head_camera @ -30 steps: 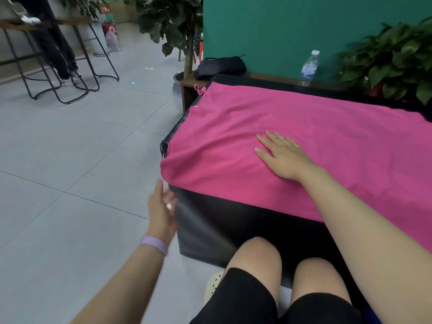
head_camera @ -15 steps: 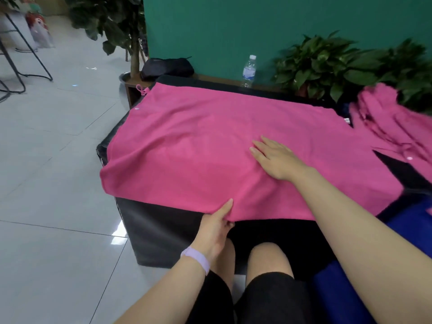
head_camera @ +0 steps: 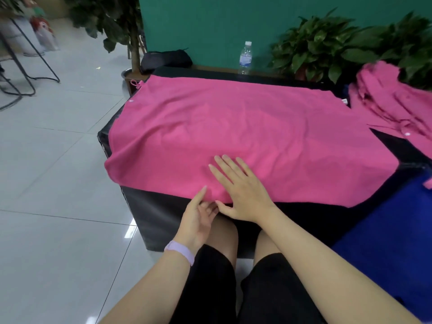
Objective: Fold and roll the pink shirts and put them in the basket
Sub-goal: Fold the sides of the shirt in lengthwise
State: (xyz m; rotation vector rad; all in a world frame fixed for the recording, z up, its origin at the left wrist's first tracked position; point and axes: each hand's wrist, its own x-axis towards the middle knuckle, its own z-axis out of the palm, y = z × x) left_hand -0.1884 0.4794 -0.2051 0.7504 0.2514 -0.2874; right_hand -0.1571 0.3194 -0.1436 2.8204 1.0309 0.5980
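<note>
A pink shirt [head_camera: 245, 136] lies spread flat over most of the black tabletop [head_camera: 163, 213], its near hem hanging a little over the front edge and its left edge drooping off the left side. To the right, a blue cloth [head_camera: 385, 230] covers the corner near the person's right arm, and beyond it a pile [head_camera: 395, 106] of more pink shirts lies rumpled, partly on the tabletop's far right end. Leafy plants [head_camera: 327, 50] stand behind against the green wall [head_camera: 210, 24], with a dark bag [head_camera: 166, 60] at the far left corner and a water bottle [head_camera: 245, 57] upright just behind the tabletop. The right hand [head_camera: 238, 190] rests palm down on the shirt near its front hem, fingers straight and slightly spread, thumb reaching over the edge. The left hand [head_camera: 198, 213] sits just below and beside it at the hem, thumb up against the cloth; its fingers appear to curl under the hem as if pinching it, though the right thumb partly hides them, so the grip is not certain. A lilac band [head_camera: 180, 251] circles the left wrist.
</note>
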